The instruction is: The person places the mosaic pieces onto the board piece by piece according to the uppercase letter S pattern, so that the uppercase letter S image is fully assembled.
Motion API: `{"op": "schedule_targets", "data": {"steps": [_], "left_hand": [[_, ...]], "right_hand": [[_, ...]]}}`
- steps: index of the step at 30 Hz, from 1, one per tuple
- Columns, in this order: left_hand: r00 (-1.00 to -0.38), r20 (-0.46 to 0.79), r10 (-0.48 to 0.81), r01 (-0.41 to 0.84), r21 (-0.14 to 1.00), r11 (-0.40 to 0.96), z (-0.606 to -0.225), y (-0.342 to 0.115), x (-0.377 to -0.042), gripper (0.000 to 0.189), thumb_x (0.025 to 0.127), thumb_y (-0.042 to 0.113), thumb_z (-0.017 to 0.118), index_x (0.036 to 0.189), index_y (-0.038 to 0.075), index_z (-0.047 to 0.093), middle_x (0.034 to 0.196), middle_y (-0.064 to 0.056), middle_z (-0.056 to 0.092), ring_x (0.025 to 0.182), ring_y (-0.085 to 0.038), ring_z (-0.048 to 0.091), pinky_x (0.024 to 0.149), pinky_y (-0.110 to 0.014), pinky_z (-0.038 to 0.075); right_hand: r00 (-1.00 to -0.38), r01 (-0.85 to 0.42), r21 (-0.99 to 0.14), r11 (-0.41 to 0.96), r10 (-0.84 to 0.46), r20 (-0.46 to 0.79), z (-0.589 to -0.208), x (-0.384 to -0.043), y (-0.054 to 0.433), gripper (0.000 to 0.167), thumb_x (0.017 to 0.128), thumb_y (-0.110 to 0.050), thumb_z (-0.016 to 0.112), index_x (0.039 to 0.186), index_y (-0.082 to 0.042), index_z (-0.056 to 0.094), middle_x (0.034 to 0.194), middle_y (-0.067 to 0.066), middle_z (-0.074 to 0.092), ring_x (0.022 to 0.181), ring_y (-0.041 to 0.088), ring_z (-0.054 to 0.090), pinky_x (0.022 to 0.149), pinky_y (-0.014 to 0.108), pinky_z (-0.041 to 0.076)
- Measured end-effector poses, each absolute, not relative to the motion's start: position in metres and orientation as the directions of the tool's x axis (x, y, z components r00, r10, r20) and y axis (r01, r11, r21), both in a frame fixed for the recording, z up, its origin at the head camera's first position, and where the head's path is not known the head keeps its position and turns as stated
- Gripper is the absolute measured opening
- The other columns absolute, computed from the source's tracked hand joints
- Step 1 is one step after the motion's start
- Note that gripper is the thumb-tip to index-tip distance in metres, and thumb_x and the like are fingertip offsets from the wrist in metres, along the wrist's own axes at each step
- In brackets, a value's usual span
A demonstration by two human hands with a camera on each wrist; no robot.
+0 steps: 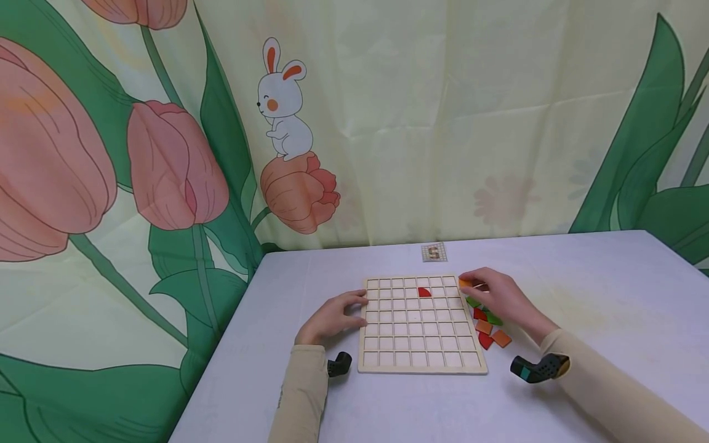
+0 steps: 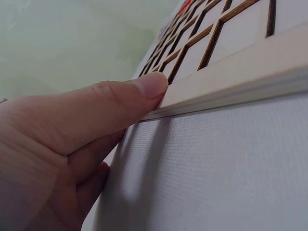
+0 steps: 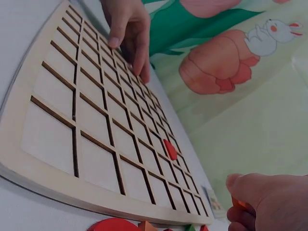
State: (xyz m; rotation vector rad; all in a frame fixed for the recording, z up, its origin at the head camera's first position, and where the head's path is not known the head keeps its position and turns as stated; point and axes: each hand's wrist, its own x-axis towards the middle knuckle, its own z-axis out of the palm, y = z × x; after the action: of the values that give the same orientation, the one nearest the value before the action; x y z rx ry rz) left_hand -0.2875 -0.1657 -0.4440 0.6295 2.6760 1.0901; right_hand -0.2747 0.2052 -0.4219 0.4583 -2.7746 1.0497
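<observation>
A wooden grid board lies on the table, with one red quarter-round tile in a cell of its second row. My left hand rests at the board's left edge. In the left wrist view its thumb touches the side of the frame, fingers extended beyond it. At the board's upper right corner, my right hand pinches an orange tile between thumb and fingers. The right wrist view shows this tile mostly covered by the hand.
Beside the board's right edge lies a loose pile of red, green and orange tiles, among them an orange square and a red piece. A small patterned card lies behind the board. A printed curtain hangs at the table's back.
</observation>
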Motion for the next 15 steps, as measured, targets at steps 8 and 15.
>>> {"op": "schedule_targets", "data": {"steps": [8, 15], "left_hand": [[-0.893, -0.013, 0.449, 0.310, 0.705, 0.637, -0.441, -0.165, -0.286, 0.051, 0.083, 0.021, 0.079, 0.130, 0.007, 0.062, 0.150, 0.000, 0.045, 0.142, -0.023, 0.034, 0.116, -0.042, 0.029], [-0.898, -0.023, 0.439, 0.294, 0.711, 0.639, -0.443, -0.165, -0.287, 0.052, 0.082, 0.022, 0.080, 0.129, 0.009, 0.063, 0.150, 0.002, 0.045, 0.142, -0.022, 0.034, 0.116, -0.041, 0.029]], "right_hand": [[-0.933, -0.359, -0.621, 0.697, -0.257, 0.250, -0.418, -0.273, 0.198, 0.031, 0.091, -0.013, 0.071, 0.118, 0.001, 0.067, 0.110, 0.014, 0.064, 0.099, 0.028, 0.060, 0.082, 0.043, 0.057], [-0.942, -0.335, -0.624, 0.706, -0.271, 0.199, -0.416, -0.276, 0.188, 0.035, 0.091, -0.018, 0.071, 0.121, 0.000, 0.068, 0.111, 0.013, 0.063, 0.096, 0.026, 0.058, 0.081, 0.040, 0.055]]}}
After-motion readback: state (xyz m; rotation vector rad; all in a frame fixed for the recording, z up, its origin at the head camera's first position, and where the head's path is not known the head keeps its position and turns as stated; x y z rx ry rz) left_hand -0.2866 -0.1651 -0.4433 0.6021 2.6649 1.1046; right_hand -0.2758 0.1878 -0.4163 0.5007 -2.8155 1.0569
